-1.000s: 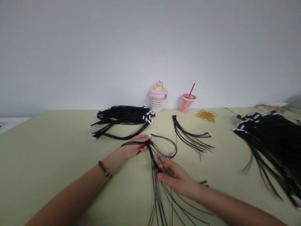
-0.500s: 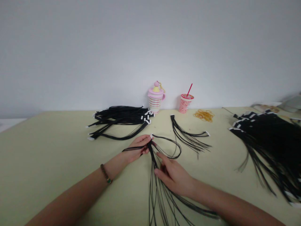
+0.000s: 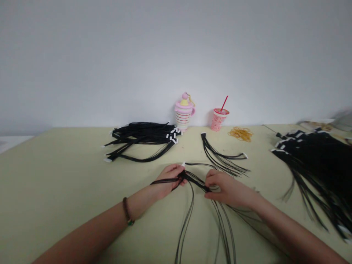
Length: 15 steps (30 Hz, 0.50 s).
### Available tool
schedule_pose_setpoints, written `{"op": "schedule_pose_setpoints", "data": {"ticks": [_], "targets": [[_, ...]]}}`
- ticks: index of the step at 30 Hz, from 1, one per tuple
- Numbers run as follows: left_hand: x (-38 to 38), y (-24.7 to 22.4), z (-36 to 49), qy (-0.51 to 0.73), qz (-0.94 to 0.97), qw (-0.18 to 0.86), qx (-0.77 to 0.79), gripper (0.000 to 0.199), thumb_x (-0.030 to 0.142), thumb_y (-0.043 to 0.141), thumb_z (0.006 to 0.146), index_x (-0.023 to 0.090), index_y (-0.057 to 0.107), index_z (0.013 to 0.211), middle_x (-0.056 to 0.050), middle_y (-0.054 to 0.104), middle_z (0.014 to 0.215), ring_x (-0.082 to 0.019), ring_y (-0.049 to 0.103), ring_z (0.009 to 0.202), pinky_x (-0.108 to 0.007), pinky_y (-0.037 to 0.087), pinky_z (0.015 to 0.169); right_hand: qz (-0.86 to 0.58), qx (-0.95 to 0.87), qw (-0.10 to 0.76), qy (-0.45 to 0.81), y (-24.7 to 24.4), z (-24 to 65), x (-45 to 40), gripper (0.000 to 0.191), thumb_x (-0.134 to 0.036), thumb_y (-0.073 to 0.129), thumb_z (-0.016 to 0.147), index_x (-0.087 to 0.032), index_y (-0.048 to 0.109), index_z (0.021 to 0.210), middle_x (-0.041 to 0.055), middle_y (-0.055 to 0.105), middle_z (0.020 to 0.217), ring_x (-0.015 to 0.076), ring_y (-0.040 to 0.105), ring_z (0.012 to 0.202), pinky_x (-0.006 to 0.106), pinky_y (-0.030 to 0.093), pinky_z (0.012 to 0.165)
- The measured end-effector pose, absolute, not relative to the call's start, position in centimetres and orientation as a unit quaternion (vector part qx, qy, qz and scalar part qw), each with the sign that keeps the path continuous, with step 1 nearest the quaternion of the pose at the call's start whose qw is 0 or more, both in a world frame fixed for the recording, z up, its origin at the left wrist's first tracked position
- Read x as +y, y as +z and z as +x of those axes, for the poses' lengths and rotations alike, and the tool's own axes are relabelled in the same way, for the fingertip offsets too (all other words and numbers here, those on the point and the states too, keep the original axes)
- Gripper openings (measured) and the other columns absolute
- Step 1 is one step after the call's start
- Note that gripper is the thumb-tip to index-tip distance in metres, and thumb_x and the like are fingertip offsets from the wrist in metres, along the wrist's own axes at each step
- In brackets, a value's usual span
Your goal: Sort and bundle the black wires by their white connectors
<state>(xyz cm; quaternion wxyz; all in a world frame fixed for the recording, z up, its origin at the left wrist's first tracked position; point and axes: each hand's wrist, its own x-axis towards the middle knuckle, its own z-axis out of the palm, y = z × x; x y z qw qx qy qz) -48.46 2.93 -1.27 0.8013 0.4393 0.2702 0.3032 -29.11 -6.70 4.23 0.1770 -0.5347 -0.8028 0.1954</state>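
Note:
My left hand (image 3: 168, 182) is closed on the connector end of a black wire harness (image 3: 195, 180), with a white connector (image 3: 183, 164) poking up past the thumb. Some wires trail back over the left wrist. To the right, my right hand (image 3: 228, 189) pinches the gathered wires of the same harness, pulling them sideways. Several loose wires hang from between the hands toward the table's near edge. Beyond the right hand lies another black wire harness (image 3: 220, 157) with a white end connector. What the left fingertips press against is partly hidden.
A pile of black harnesses (image 3: 143, 132) lies at back left, and a larger harness pile (image 3: 316, 161) at right. Along the wall stand a pink striped cup (image 3: 183, 116) and a pink cup with a straw (image 3: 219, 120). Yellow rubber bands (image 3: 241, 134) lie beside them on the table (image 3: 68, 176).
My right hand has gone from open beside the hanging wires to gripping them, and has moved up and right, drawing them sideways. The left hand has shifted slightly right.

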Motion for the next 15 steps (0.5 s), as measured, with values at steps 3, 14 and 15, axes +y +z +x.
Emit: {"op": "schedule_pose_setpoints", "data": {"ticks": [3, 14, 15], "targets": [[2.0, -1.4, -48.3, 0.318, 0.374, 0.826, 0.278, 0.024, 0.027, 0.068, 0.070, 0.012, 0.051, 0.077, -0.003, 0.054, 0.073, -0.013, 0.053, 0.059, -0.022, 0.042, 0.054, -0.541, -0.814, 0.126, 0.173, 6.2, -26.9, -7.3, 0.006, -0.016, 0.064, 0.070, -0.017, 0.061, 0.076, 0.0034, 0.057, 0.078, 0.0178, 0.052, 0.073, 0.027, 0.038, 0.066], [0.2, -0.5, -47.8, 0.297, 0.378, 0.833, 0.272, 0.025, 0.031, 0.067, 0.072, 0.013, 0.049, 0.073, 0.000, 0.051, 0.065, -0.010, 0.050, 0.052, -0.019, 0.039, 0.047, -0.482, -0.819, 0.007, 0.313, 11.4, -22.0, -10.2, 0.021, -0.035, 0.052, 0.085, -0.024, 0.065, 0.098, 0.0079, 0.061, 0.087, 0.0165, 0.057, 0.083, 0.027, 0.043, 0.072], [0.1, -0.3, -47.8, 0.297, 0.377, 0.834, 0.274, 0.025, 0.031, 0.068, 0.071, 0.013, 0.049, 0.072, 0.000, 0.050, 0.066, -0.009, 0.050, 0.051, -0.019, 0.040, 0.047, -0.471, -0.823, 0.033, 0.315, 11.9, -22.1, -10.4, 0.021, -0.038, 0.055, 0.083, -0.024, 0.067, 0.093, 0.0073, 0.062, 0.082, 0.0158, 0.057, 0.080, 0.026, 0.043, 0.072]]}}
